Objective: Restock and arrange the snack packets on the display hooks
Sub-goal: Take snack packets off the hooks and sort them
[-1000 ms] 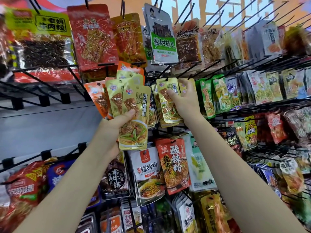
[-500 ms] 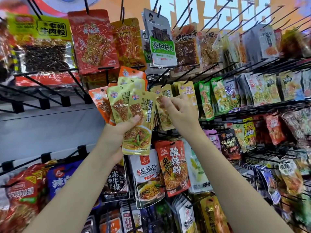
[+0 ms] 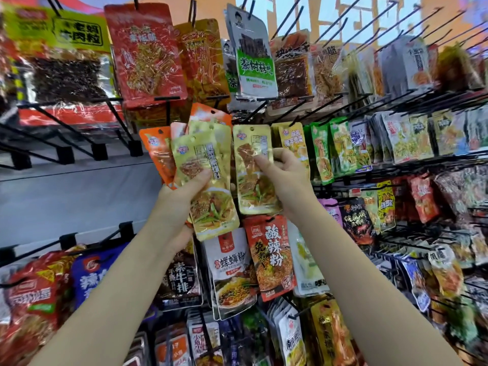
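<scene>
Gold snack packet [image 3: 253,167] pinched at upper right edge by right hand [image 3: 284,178], held upright in front of display hooks [image 3: 253,112], just below hook row. Left hand [image 3: 179,204] grips fanned stack of packets [image 3: 200,167], gold ones front, orange behind, thumb across front. Stack and single packet side by side, narrow gap btwn. Red noodle packet [image 3: 272,254] hangs below.

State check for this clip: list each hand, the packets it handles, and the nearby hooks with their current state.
Left hand: grips a fanned bunch of packets.
Fanned bunch: gold and orange packets, off any hook.
Right hand: pinches a single gold packet.
Single gold packet: upright, hook not visible through its hole.
Bare hooks: top right, nothing hanging.
Green packets: hanging in a row.
</scene>
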A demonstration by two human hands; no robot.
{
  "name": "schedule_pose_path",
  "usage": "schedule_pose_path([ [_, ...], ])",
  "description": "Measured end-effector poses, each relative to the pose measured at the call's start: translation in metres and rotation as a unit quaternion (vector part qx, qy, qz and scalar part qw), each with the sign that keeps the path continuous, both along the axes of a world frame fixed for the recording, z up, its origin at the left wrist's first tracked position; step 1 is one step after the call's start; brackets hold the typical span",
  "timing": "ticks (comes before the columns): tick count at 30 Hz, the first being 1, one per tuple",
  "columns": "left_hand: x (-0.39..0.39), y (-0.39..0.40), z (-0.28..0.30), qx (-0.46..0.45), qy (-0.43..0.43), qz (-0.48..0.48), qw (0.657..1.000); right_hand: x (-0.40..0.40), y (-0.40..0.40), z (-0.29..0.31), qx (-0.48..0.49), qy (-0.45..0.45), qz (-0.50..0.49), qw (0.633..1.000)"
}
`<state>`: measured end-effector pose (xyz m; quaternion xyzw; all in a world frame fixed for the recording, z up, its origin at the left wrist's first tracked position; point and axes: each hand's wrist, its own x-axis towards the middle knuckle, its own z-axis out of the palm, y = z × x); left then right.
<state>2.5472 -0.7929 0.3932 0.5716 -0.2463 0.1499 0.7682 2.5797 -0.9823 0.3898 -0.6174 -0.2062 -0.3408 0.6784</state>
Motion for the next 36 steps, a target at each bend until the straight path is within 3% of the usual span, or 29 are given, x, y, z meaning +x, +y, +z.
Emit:
schedule_pose_path([
  [3,-0.001,0.009,0.000,0.004,-0.003,-0.007,1.000,0.006,-0.010,0.012,0.041,0.010,-0.034,0.999],
  [6,-0.005,0.011,-0.003,0.070,-0.005,0.023,0.997,0.011,-0.013,0.022,0.065,0.017,-0.040,0.997],
  [10,0.000,0.010,0.001,-0.031,-0.019,-0.028,0.999,0.015,-0.014,0.028,0.067,0.028,-0.043,0.996],
  [15,0.004,0.010,0.000,-0.024,-0.004,-0.023,0.999,0.014,-0.015,0.027,0.072,0.012,-0.052,0.996],
  [22,0.008,0.006,0.002,-0.027,-0.008,-0.024,0.999,0.011,-0.016,0.032,-0.008,-0.060,-0.091,0.994],
  [32,0.009,0.006,0.004,-0.010,-0.014,-0.018,1.000,0.012,-0.019,0.031,-0.097,-0.039,-0.115,0.988],
  [34,0.010,0.005,0.004,-0.008,-0.019,-0.022,1.000,0.018,-0.020,0.034,-0.143,-0.016,-0.153,0.978],
  [36,0.008,0.003,0.004,-0.012,-0.027,-0.030,0.999,0.026,-0.022,0.033,-0.219,0.024,-0.260,0.940],
])
